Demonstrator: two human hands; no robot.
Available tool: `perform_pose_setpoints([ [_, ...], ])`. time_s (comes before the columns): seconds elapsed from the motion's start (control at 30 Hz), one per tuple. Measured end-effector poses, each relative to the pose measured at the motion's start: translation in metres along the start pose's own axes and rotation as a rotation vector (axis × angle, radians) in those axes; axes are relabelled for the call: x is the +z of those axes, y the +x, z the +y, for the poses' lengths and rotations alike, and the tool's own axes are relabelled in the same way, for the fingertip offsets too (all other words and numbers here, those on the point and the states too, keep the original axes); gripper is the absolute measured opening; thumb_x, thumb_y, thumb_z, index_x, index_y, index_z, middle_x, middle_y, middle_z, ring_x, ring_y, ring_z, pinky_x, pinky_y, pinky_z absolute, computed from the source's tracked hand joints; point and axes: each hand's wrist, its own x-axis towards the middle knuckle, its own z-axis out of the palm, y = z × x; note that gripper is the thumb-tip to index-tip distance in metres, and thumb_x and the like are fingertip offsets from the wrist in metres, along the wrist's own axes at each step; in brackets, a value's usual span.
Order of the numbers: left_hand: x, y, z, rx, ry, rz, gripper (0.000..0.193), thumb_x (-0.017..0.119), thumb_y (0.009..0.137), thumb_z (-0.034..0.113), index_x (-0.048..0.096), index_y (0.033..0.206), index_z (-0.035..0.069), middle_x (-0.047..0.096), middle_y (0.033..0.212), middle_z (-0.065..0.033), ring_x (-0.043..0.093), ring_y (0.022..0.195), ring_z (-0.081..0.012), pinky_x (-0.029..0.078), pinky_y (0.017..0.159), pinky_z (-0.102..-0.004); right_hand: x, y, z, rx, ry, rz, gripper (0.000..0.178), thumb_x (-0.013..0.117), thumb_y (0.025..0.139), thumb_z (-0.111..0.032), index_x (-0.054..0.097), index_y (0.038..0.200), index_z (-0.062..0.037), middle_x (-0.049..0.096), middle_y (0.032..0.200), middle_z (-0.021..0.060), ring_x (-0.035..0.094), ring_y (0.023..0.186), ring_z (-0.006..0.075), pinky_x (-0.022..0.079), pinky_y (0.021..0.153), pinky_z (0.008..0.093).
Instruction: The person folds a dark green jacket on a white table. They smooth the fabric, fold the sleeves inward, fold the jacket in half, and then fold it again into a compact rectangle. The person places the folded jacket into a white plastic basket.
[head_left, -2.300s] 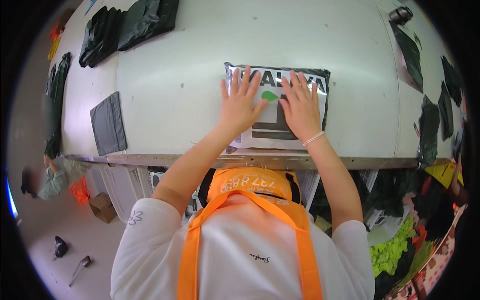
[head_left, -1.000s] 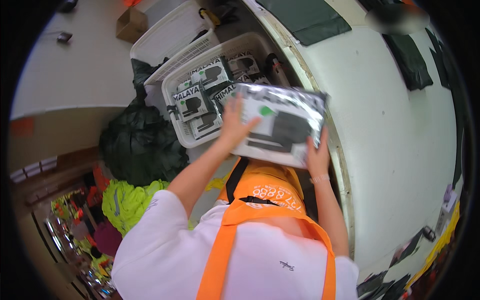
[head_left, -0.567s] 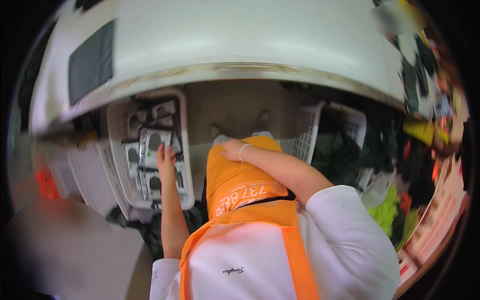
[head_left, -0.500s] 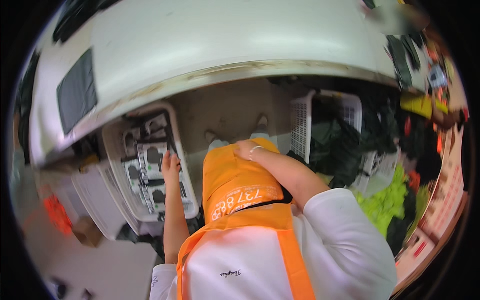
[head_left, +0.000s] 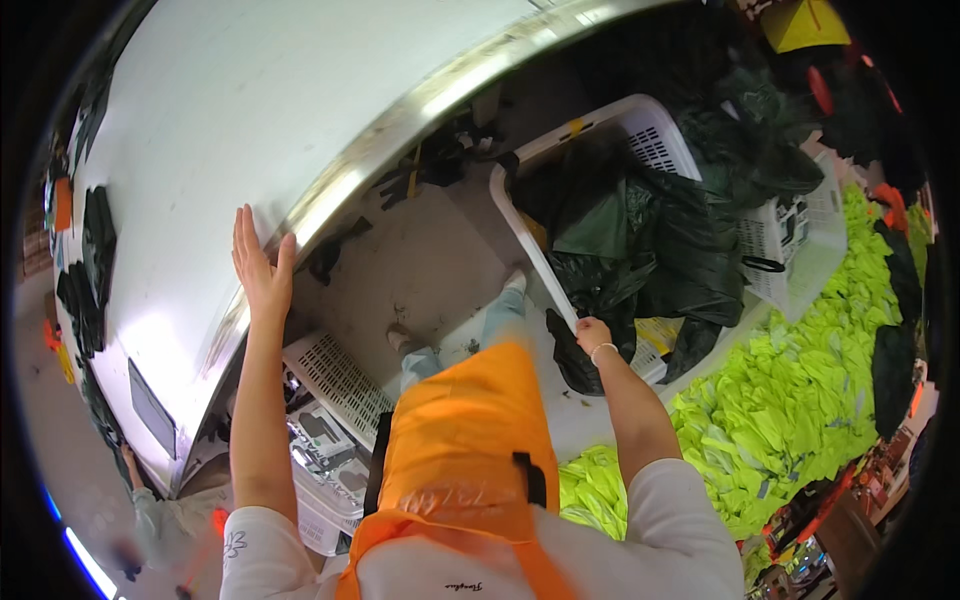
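My left hand rests at the edge of the white table, its fingers stretched out and holding nothing. On my right, my right hand is closed on the near rim of a white plastic basket. Dark green and black garments fill that basket, and some hang over its side. The fingertips of the right hand are partly hidden behind the rim.
Bright yellow-green garments lie heaped to the right. Another white basket holding printed packages stands at my left. A second white crate sits beyond the dark garments. Another person is at the far left.
My view has turned toward the right. My left hand has moved up to the table edge. My right hand has left the orange apron and taken hold of the basket rim.
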Motion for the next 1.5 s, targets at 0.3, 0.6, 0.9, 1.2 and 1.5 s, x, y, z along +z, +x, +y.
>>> perform_pose_setpoints([
  [0.3, 0.075, 0.007, 0.006, 0.145, 0.036, 0.120, 0.082, 0.042, 0.087, 0.060, 0.031, 0.139, -0.002, 0.031, 0.144, -0.0189, 0.027, 0.135, -0.0287, 0.026, 0.107, -0.0379, -0.014, 0.233, 0.095, 0.337, 0.095, 0.238, 0.040, 0.057, 0.084, -0.021, 0.054, 0.115, 0.0034, 0.058, 0.114, 0.0249, 0.055, 0.105, 0.0411, 0.045, 0.088, 0.0446],
  [0.6, -0.018, -0.021, -0.137, -0.146, 0.195, 0.013, 0.063, 0.027, 0.093, 0.048, 0.055, 0.106, -0.006, 0.059, 0.091, -0.0132, 0.056, 0.087, -0.0224, 0.044, 0.078, -0.0345, 0.030, 0.355, 0.199, 0.631, 0.552, 0.310, 0.055, 0.069, 0.076, -0.009, 0.047, 0.125, 0.0047, 0.048, 0.129, 0.0222, 0.048, 0.115, 0.0370, 0.041, 0.093, 0.0396],
  [0.9, 0.075, 0.017, 0.025, 0.129, 0.088, 0.084, 0.089, 0.038, 0.085, 0.067, 0.027, 0.140, -0.003, 0.028, 0.145, -0.0197, 0.025, 0.136, -0.0319, 0.020, 0.110, -0.0423, -0.043, 0.174, 0.018, 0.054, 0.695, 0.253, 0.030, 0.060, 0.085, -0.021, 0.047, 0.074, 0.0040, 0.056, 0.069, 0.0120, 0.048, 0.065, 0.0188, 0.042, 0.063, 0.0355],
  [1.2, 0.014, -0.117, 0.174, 0.530, -0.362, -0.672, 0.098, 0.082, 0.056, 0.045, 0.035, 0.130, 0.002, 0.040, 0.131, -0.0251, 0.037, 0.124, -0.0412, 0.036, 0.100, -0.0476, -0.172, -0.109, -0.326, -0.447, 1.011, -0.464, 0.031, 0.061, 0.087, -0.029, 0.052, 0.081, -0.0001, 0.056, 0.073, 0.0070, 0.050, 0.066, 0.0128, 0.044, 0.062, 0.0290],
  [1.5, -0.127, -0.036, 0.224, -0.730, -1.589, -0.057, 0.037, 0.063, 0.086, 0.015, 0.052, 0.116, -0.004, 0.060, 0.110, -0.0098, 0.058, 0.100, -0.0183, 0.046, 0.088, -0.0306, -0.236, -0.215, -0.362, -1.252, 0.210, 0.082, 0.106, 0.080, 0.065, -0.031, 0.016, 0.144, 0.0001, 0.021, 0.147, 0.0238, 0.021, 0.137, 0.0374, 0.017, 0.110, 0.0461],
])
